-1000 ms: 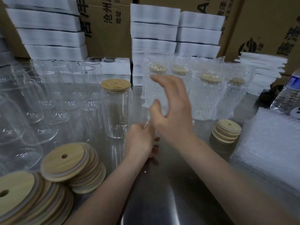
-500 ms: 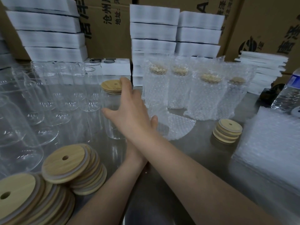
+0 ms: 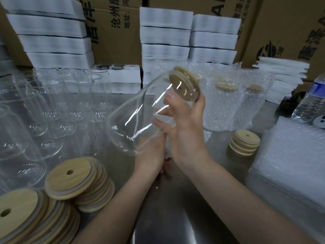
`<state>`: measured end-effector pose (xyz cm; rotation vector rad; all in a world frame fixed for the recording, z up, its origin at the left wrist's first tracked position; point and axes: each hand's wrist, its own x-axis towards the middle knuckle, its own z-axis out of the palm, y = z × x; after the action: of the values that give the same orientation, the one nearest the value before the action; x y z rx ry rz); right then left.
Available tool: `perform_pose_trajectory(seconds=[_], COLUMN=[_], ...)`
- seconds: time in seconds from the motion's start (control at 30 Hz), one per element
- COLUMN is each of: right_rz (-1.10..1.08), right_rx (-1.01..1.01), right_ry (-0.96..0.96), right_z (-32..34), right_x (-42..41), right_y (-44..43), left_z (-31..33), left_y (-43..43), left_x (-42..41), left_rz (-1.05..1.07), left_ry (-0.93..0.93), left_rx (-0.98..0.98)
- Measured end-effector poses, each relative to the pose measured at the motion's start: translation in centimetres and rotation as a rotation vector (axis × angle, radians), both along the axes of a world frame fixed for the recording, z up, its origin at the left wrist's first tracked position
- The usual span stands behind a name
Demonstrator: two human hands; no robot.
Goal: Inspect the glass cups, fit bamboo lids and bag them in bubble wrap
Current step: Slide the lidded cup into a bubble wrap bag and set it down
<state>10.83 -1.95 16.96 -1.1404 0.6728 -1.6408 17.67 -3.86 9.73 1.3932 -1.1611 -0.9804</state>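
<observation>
Starting at the left, fanned stacks of bamboo lids (image 3: 77,180) lie on the steel table (image 3: 175,217), with rows of empty glass cups (image 3: 52,106) standing upright behind them. At the centre, a lidded glass cup (image 3: 137,120) is held in the air above the table, tilted so that its bamboo lid (image 3: 184,85) points up and to the right. The left hand (image 3: 149,155) sits under the cup's base, and I cannot tell how its fingers lie. The right hand (image 3: 186,131) wraps its fingers round the cup's upper part, just below the lid. Further right stand wrapped cups (image 3: 225,106), a small lid stack (image 3: 244,144) and a pile of bubble-wrap bags (image 3: 290,155).
</observation>
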Motion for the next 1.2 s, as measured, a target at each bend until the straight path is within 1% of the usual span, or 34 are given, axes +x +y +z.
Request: perform_pose_trajectory(seconds=[0.07,0.13,0.23,0.33,0.43,0.53,0.63,0.83,1.03,1.2], right_rz=[0.033,0.042,0.029,0.033,0.029,0.038,0.033,0.03,-0.036,-0.139], right_rx=[0.031,0.038,0.02,-0.021,-0.033,-0.042,-0.04,-0.045,-0.032,-0.036], right_ry=[-0.068,-0.093,-0.064,-0.046,-0.044,-0.053,-0.028,0.068,0.212,0.243], right_z=[-0.2,-0.3,-0.4,-0.2,0.0,0.2,0.3,0.5,0.7,0.7], right_x=[-1.6,-2.9,-4.1,-4.6,-5.1,-5.9,-6.4,-7.2,-7.8,-7.9], right_y=[0.1,0.2,0.2,0.0,-0.3,-0.7,-1.1,-1.5,-1.5,-1.4], left_z=[0.1,-0.4,-0.1,0.2,0.3,0.7,0.9,1.6,1.7,1.2], left_y=[0.2,-0.2,-0.6,-0.3,-0.2,-0.5,-0.4,0.3,0.7,0.5], left_x=[0.0,0.0,0.4,0.4,0.3,0.4,0.4,0.3,0.0,0.0], left_rz=[-0.002,-0.01,-0.013,-0.021,0.004,0.044,0.044,0.057,0.058,0.107], left_ry=[0.1,0.123,0.096,0.133,0.121,0.183,0.255,0.318,0.295,0.167], left_rx=[0.001,0.021,0.085,0.071,0.075,0.153,0.113,0.111,0.067,-0.02])
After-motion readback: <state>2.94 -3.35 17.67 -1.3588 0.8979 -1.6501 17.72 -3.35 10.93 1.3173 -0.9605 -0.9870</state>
